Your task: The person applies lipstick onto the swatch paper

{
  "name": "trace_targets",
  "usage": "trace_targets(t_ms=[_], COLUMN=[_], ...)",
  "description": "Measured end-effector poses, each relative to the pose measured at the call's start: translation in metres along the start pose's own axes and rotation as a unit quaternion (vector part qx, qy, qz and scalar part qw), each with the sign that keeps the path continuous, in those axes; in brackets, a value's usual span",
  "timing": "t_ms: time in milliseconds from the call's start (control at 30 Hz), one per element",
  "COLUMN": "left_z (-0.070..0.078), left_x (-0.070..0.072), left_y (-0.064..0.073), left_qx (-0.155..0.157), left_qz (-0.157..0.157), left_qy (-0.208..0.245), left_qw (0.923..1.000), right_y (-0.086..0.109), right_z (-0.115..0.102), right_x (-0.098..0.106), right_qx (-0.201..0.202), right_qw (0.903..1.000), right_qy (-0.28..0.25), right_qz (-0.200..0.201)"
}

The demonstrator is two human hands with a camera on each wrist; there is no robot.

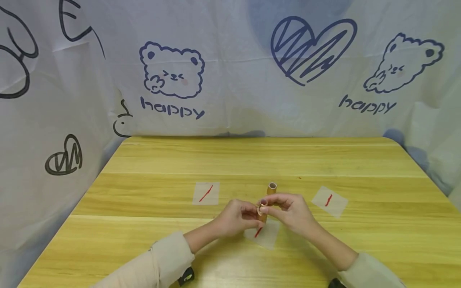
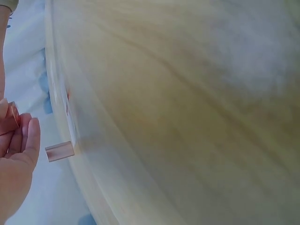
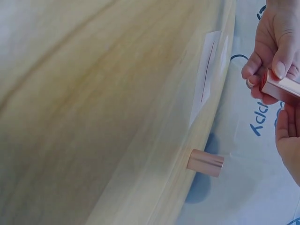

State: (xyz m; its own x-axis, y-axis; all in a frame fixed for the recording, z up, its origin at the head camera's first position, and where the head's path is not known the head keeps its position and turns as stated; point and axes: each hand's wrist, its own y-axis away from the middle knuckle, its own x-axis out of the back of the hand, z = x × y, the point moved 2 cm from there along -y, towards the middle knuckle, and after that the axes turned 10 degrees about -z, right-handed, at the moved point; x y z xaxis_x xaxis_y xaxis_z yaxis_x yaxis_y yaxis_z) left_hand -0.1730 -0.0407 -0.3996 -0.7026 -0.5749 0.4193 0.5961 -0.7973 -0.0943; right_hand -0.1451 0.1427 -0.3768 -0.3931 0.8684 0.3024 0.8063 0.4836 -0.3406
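Note:
A short copper-coloured tube (image 1: 263, 218) is held above the table, its hollow end facing up. My left hand (image 1: 235, 217) grips its lower part, the thumb lying across it in the right wrist view. Around the upper part, thumb and fingers of my right hand (image 1: 293, 213) pinch the tube. The left wrist view catches only part of the left hand (image 2: 16, 180) and the tube (image 2: 8, 123) at its edge. Just behind the right hand, a second copper-coloured tube (image 1: 271, 189) stands upright on the table; it also shows in the right wrist view.
On the wooden table (image 1: 144, 192) lie three pale paper squares with red strokes: one to the left (image 1: 206, 193), one to the right (image 1: 329, 201), one below the hands (image 1: 268, 237). A white cloth (image 1: 237, 92) with drawings hangs behind the table.

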Motion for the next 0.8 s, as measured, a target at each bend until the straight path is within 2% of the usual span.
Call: trace_targets(t_ms=[233,533,667,800], left_z=[0.001,0.0,-0.001,-0.002], left_x=[0.001,0.002,0.003,0.003], left_y=[0.001,0.001,0.002,0.003], left_qx=[-0.009,-0.002,0.005,0.015], left_qz=[-0.009,0.014,0.023,0.033], left_qy=[-0.001,-0.016,-0.01,-0.003], left_qw=[0.9999,0.9998,0.9997,0.9993], right_y=[0.0,-0.005,-0.008,-0.014], right_z=[0.0,0.001,0.001,0.005], right_x=[0.001,0.009,0.018,0.027], right_qx=[0.002,-0.009,-0.022,-0.033], right_qw=[0.9999,0.9998,0.9997,0.9976], right_qy=[0.0,-0.009,0.002,0.022], right_qz=[-0.011,-0.017,0.008,0.057])
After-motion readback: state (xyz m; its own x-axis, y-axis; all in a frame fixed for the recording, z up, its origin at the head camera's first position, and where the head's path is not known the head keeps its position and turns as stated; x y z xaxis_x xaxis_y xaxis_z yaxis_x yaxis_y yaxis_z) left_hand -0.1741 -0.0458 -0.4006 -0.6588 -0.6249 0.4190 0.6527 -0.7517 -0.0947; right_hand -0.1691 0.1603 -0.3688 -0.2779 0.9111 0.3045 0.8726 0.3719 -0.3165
